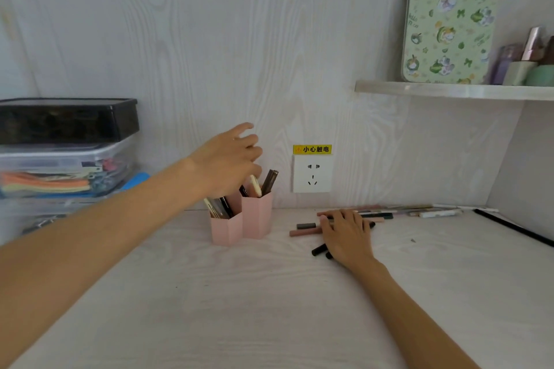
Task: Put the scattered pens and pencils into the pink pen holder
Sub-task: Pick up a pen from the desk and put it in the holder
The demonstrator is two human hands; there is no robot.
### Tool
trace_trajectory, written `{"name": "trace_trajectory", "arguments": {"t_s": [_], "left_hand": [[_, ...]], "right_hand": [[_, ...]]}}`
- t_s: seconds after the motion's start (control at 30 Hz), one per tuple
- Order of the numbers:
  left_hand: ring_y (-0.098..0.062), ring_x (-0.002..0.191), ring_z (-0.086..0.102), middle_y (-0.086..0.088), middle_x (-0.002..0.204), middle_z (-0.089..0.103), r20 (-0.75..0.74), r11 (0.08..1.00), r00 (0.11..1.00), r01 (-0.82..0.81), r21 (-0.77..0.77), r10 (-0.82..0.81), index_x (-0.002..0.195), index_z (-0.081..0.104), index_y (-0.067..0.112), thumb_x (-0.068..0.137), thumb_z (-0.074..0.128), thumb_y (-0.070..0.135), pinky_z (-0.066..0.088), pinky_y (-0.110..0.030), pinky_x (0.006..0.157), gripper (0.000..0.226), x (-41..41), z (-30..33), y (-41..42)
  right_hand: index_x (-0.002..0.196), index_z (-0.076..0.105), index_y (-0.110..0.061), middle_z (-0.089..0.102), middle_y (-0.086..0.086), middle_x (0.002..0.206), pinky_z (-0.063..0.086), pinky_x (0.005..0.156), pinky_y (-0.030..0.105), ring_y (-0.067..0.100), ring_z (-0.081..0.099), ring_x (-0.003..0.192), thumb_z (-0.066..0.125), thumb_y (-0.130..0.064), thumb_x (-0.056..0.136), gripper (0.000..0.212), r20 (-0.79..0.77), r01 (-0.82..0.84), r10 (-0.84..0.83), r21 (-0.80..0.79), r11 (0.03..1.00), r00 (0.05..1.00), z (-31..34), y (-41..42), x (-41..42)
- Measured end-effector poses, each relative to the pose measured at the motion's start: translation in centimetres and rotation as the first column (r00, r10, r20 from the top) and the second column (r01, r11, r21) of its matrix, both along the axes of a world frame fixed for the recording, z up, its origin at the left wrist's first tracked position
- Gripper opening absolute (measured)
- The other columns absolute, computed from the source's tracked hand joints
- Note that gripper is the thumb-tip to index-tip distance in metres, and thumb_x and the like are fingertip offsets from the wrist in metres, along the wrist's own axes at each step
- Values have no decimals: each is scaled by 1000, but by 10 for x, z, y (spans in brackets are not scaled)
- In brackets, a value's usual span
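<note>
The pink pen holder (242, 223), two joined hexagonal tubes of unequal height, stands on the pale wood-grain desk (239, 308) near the back wall, already bristling with pens. Above it, at its 12 o'clock, the left hand (230, 159) hovers, fingers loosely spread, gripping nothing. At the holder's 3 o'clock, the right hand (347, 234) lies flat over the scattered pens and pencils (389, 213), fingers straight and pressing on them. At 1 o'clock a white wall socket (312, 175) carries a yellow sticker (312, 149) reading "小心触电". At 9 o'clock sit stacked storage boxes (66, 147). A shelf (449, 90) at 2 o'clock bears a green patterned tin (449, 18).
</note>
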State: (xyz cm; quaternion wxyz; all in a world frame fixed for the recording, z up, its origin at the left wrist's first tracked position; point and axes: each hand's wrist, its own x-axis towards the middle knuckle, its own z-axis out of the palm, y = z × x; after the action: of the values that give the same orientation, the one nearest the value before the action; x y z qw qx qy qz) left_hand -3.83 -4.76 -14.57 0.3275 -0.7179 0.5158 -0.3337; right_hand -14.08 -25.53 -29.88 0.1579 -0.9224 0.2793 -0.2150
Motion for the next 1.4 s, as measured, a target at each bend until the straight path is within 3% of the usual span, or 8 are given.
{"name": "trace_trajectory", "arguments": {"t_s": [0.2, 0.33, 0.47, 0.63, 0.77, 0.9, 1.03, 1.4], "left_hand": [[-14, 131, 31, 7, 132, 49, -108, 999, 993, 48, 24, -45, 126, 52, 29, 89, 49, 9, -10, -40, 114, 42, 4, -8, -8], [-13, 124, 42, 10, 124, 57, -252, 923, 924, 198, -329, -288, 123, 58, 29, 79, 66, 11, -1, -32, 114, 48, 4, -13, 1], [-20, 97, 56, 6, 99, 67, -341, 701, 791, 149, -697, -507, 101, 70, 22, 76, 71, 8, 35, -29, 92, 28, -25, -39, -10], [-21, 90, 60, 4, 99, 63, -592, 845, 767, -126, -519, -249, 105, 64, 23, 94, 43, 24, 33, -31, 57, 24, -64, -101, -47], [-29, 95, 59, -5, 122, 49, -646, 826, 763, -373, -423, 14, 124, 50, 16, 93, 39, 10, 31, -33, 61, 33, -64, -130, -57], [-27, 97, 59, -6, 124, 47, -653, 779, 758, -404, -480, -9, 128, 43, 16, 97, 36, 19, 33, -32, 61, 32, -62, -136, -57], [-26, 96, 59, -8, 125, 45, -696, 773, 718, -452, -446, 18, 134, 38, 16, 100, 30, 30, 35, -30, 61, 38, -59, -138, -53], [-21, 85, 59, 0, 97, 62, -720, 754, 687, -422, -503, -95, 102, 54, 19, 98, 38, 35, 40, -29, 62, 23, -50, -135, -10]], "right_hand": [[124, 52, -17, 48, 6, 133, 19, 112, 36, 24, 35, 128, 31, -27, 98, 35, 62, -37, 33, 55, 998, 998, 2, -3, 1], [119, 56, -6, 50, 12, 129, 26, 111, 27, 24, 42, 126, 32, -1, 93, 35, 338, -173, 47, 356, 918, 940, 14, -9, -3], [110, 57, 1, 52, 13, 124, 37, 71, -2, 12, 47, 103, 32, 23, 74, 49, 348, -282, 116, 476, 833, 930, 24, -19, -11], [107, 57, -6, 56, 11, 119, 39, 90, 19, 20, 52, 112, 45, 20, 69, 47, 269, -417, 337, 345, 841, 902, 22, -8, -15], [95, 66, -16, 58, 3, 112, 35, 92, 21, 17, 47, 111, 55, 4, 74, 31, 161, -415, 396, 116, 902, 904, 14, -1, -17], [86, 69, -22, 59, -2, 114, 32, 99, 26, 12, 44, 116, 60, -13, 78, 15, 107, -390, 387, 7, 921, 916, 12, -2, -16], [90, 58, -19, 59, -5, 103, 34, 83, 23, 16, 48, 105, 62, -13, 74, 18, 151, -365, 365, -29, 930, 919, 11, -2, -18], [94, 64, -35, 49, -10, 111, 29, 97, 27, 4, 34, 107, 66, -37, 80, 14, 54, -409, 413, -68, 910, 909, 11, -9, -25]]}}
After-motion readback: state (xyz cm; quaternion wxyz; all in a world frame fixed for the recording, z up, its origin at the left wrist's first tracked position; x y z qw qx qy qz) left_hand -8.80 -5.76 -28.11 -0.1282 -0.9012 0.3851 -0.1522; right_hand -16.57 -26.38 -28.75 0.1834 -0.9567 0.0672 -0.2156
